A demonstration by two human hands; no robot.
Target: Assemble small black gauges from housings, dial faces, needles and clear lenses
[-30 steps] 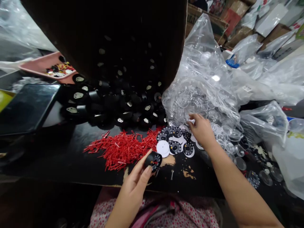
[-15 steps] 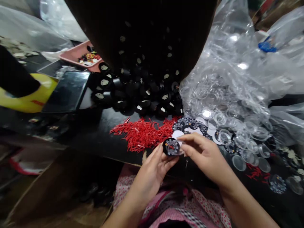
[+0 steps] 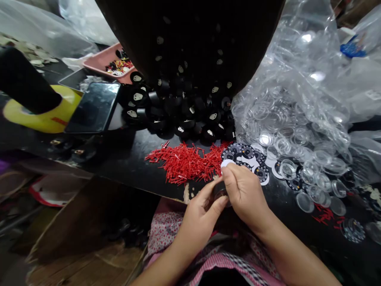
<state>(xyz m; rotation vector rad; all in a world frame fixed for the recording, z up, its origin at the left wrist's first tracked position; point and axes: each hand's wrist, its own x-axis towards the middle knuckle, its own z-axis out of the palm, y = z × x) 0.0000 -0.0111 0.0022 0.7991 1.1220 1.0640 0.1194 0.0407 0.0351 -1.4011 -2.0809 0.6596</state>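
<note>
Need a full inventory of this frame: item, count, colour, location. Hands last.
Round casing: one, black, between the hands
Red needles: many, red, heaped mid-table; a few more at picture right
Dial discs: several, black-and-white, right of the heap
Clear round covers: many, transparent, picture right
Plastic bag: at least one, clear, around covers
Black round parts: many, black with pale plates, behind needles
Flat-screened device: one, dark, left
Tray: one, pink, far left, mixed small parts inside
Ring-shaped roll: one, yellow, left edge
Table: one, black, beneath
Left hand: one, gripping casing
Right hand: one, against casing, fingertips partly hidden
</note>
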